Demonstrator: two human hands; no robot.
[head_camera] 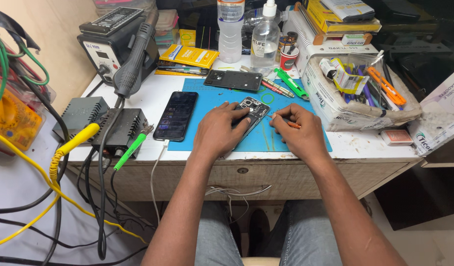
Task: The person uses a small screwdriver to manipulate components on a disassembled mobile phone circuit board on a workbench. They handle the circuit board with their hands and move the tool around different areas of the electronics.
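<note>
Resting on a blue mat (pixel 217 135) at the front of the white surface (pixel 365 145), an opened phone (pixel 252 111) lies with its back removed and its inner parts showing. The left hand (pixel 218 130) lies over the phone's near end, its grip closed loosely on the body, pressing it down. The right hand (pixel 298 130) pinches a thin orange tool (pixel 290 123) whose tip points toward the phone's right edge. Just left of the mat lies a second phone (pixel 176 115), screen up. A dark back cover (pixel 234 79) sits at the mat's far edge, near two clear bottles (pixel 264 39).
</note>
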